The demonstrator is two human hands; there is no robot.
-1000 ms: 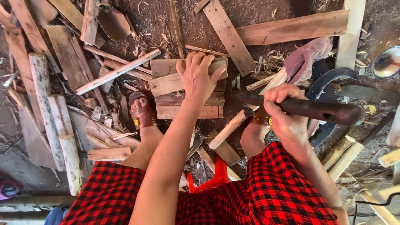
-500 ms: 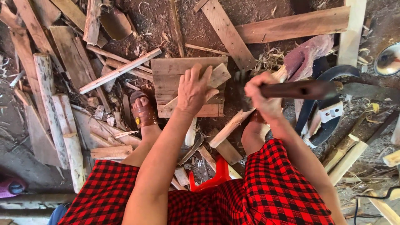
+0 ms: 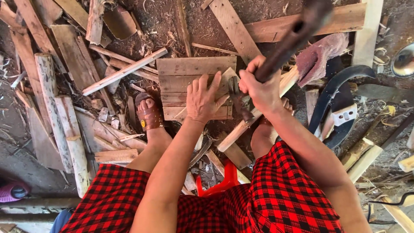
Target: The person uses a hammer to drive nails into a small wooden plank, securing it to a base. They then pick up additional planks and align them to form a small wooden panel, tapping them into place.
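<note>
Nearest us, the person sits low in a red and black checked garment (image 3: pixel 276 194), knees apart, with a red plastic seat (image 3: pixel 217 181) peeking out between them at six o'clock. One foot in a brown sandal (image 3: pixel 148 115) is planted at nine o'clock from the work.

Up from there, the left hand (image 3: pixel 203 100) lies flat, fingers spread wide, pressing a slim wood strip (image 3: pixel 217 92) onto the square board of planks (image 3: pixel 185 77). The right hand (image 3: pixel 258 88) is wrapped tight round a dark, long-handled tool (image 3: pixel 293 36), the handle running away to one o'clock; the working end seems to sit just beside the left fingertips, though it is blurred and I cannot make out its edge.

That is the thing to watch, I'd say: the left fingers (image 3: pixel 215 82) are very near the strike line. It would be safer to slide that palm back toward seven o'clock, keep the strip pinned flat, and let the tool fall straight, not slanted. Short, controlled blows ought to serve better than a big swing with the board resting on loose scraps.

Further out, a pale batten (image 3: pixel 125 71) lies at ten o'clock, a curved black piece (image 3: pixel 332 90) at three o'clock, and long planks (image 3: pixel 302 21) across twelve.
</note>
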